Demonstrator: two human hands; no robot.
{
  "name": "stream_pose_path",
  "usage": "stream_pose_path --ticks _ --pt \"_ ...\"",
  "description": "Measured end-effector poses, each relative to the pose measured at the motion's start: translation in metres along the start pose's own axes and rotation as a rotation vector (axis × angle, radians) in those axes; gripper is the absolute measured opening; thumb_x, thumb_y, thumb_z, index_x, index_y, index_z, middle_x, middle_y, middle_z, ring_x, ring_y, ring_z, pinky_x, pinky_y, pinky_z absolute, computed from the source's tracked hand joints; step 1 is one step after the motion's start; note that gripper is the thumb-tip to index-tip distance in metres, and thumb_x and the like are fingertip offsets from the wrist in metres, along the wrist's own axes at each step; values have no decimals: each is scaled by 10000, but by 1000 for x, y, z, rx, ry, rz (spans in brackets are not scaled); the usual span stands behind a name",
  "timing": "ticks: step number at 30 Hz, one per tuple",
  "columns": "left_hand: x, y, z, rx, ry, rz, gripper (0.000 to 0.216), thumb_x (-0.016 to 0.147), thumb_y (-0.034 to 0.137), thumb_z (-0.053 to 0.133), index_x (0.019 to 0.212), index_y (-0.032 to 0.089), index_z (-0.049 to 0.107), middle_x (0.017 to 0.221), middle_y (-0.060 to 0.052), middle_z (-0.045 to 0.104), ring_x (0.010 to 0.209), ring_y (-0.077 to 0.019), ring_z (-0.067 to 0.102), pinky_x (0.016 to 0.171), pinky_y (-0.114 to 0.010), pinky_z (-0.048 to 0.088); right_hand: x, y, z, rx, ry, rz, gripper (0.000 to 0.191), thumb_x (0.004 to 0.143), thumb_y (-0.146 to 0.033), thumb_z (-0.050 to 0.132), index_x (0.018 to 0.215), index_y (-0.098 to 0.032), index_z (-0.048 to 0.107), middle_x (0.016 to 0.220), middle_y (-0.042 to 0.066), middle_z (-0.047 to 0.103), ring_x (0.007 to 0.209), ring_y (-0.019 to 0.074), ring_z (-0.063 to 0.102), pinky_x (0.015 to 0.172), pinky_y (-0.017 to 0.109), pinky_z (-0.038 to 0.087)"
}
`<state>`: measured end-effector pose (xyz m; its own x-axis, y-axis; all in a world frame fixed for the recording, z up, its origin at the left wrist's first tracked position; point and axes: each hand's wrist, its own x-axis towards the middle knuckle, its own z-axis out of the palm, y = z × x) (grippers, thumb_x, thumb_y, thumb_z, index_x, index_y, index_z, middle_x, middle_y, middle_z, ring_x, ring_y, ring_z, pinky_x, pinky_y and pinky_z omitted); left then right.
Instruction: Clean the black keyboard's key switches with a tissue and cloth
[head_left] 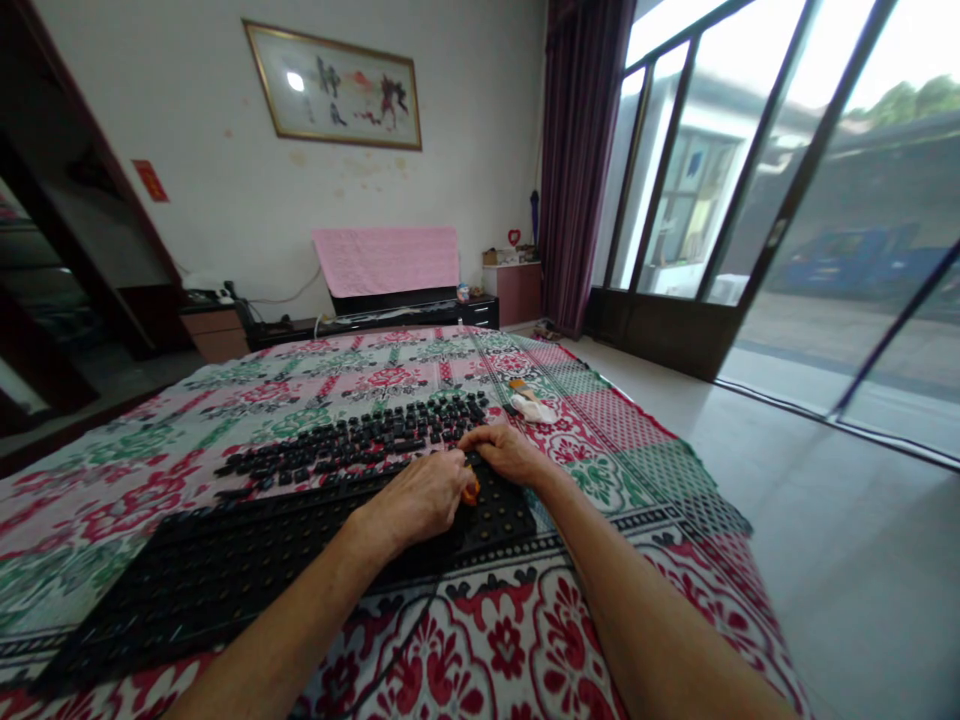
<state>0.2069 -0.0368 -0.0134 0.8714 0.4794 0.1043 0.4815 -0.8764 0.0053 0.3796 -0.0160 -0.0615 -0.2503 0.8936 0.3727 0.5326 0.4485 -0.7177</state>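
A black keyboard (pixel 247 560) with its keycaps off lies on the patterned cloth, rows of small switch posts bare. Over its right part, my left hand (pixel 424 495) is closed around a small orange object (pixel 471 488), mostly hidden by the fingers, so its kind does not show. My right hand (pixel 510 455) is bent over the keyboard's far right edge, its fingertips pressed together close to the left fingers. Whatever sits between those fingertips is hidden. Just beyond the keyboard, many loose black keycaps (pixel 360 440) are spread in rows.
A crumpled white tissue (pixel 534 408) and a flat brush-like thing with an orange end (pixel 519 385) lie right of the keycaps. The red, green and white cloth (pixel 506 645) covers the surface. A thin cable (pixel 401 645) runs toward me. Glass doors (pixel 750 200) stand at right.
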Motion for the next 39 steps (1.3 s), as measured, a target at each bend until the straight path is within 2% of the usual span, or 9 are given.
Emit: stream_pose_path --ticks 5,11,17,22,29,33,35,39 --pt "-3 -3 -3 -141 -40 106 232 760 144 403 800 208 622 778 -16 571 745 -117 523 716 -217 386 0 3 0 -6 11 5 365 655 -56 351 847 -148 648 845 15 655 824 127 574 798 260 426" --pt "-5 -4 -3 -227 30 86 235 717 98 431 824 183 622 785 -4 606 730 -101 531 709 -192 385 0 3 0 -12 6 -1 367 667 -67 348 853 -165 648 846 8 654 816 126 576 787 263 433" --pt "-8 0 -8 -298 -92 150 278 682 68 429 803 189 647 746 8 622 672 -82 540 652 -161 389 -1 3 0 -2 9 -3 381 659 -57 344 863 -169 646 866 7 654 822 127 575 795 271 431" --pt "-8 4 -9 -242 -39 122 283 698 92 421 822 192 654 759 -7 617 693 -96 540 661 -178 387 -1 4 0 -5 5 -4 376 661 -62 348 867 -159 647 871 15 653 823 133 574 790 269 429" --pt "-9 9 -14 -284 -159 158 288 672 75 417 790 178 659 743 -9 628 634 -83 538 603 -155 391 0 2 -1 -23 2 -3 367 668 -72 349 864 -158 647 855 18 652 817 129 575 772 261 434" --pt "-10 6 -11 -255 -53 108 298 685 96 409 843 180 647 766 -21 634 688 -104 548 653 -177 393 0 1 -1 -27 -2 -1 372 660 -68 347 860 -155 649 859 22 652 823 130 574 784 267 430" --pt "-10 6 -9 -232 -40 88 297 678 99 413 842 176 648 760 -26 635 684 -112 546 648 -185 391 0 1 -1 -24 -6 1 371 661 -71 348 864 -156 648 865 23 652 826 131 574 789 268 427" --pt "-12 4 -14 -306 -131 103 312 653 80 421 831 186 654 745 -10 637 641 -93 541 606 -163 387 -1 0 -1 -18 -8 1 373 662 -69 346 865 -158 646 874 19 649 840 129 569 804 265 417"
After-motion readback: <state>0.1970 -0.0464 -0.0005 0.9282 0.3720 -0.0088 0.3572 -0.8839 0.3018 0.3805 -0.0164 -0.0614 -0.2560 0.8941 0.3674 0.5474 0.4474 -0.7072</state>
